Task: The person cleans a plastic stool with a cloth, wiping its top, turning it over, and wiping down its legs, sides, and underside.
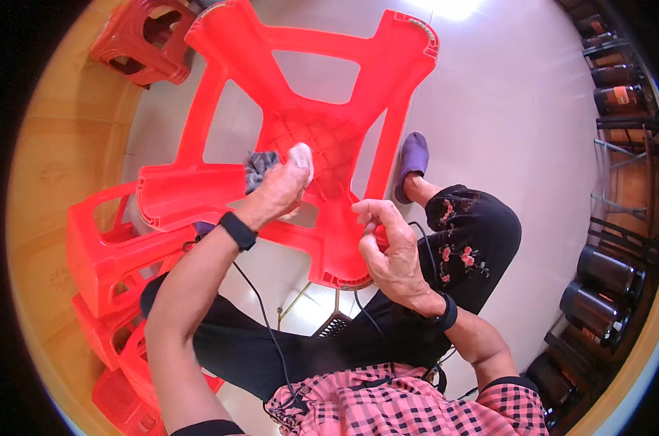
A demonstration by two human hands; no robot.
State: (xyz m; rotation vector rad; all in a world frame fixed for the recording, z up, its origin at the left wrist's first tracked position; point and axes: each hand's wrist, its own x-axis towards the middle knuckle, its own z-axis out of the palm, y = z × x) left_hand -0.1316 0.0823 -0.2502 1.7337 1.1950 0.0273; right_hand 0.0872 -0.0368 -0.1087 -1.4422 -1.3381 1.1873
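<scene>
A red plastic stool [308,138] lies upside down before me, its splayed legs pointing up. Over its underside, my left hand [284,187] is closed on a grey patterned cloth [260,168], which sticks out on the left. A whitish piece [301,155] shows at the fingertips; I cannot tell whether it belongs to the same cloth. Beside the near right stool leg is my right hand [393,253], with its fingers curled and thumb bent. Something red shows between thumb and fingers, but I cannot make out whether it is the stool or a separate piece.
More red stools [100,251] are piled at my left along the yellowish wall [75,152]. A darker red stool [144,40] stands at the far left. Dark bottles [598,291] line a rack on the right. Thin black cords [260,305] hang near my arms and legs.
</scene>
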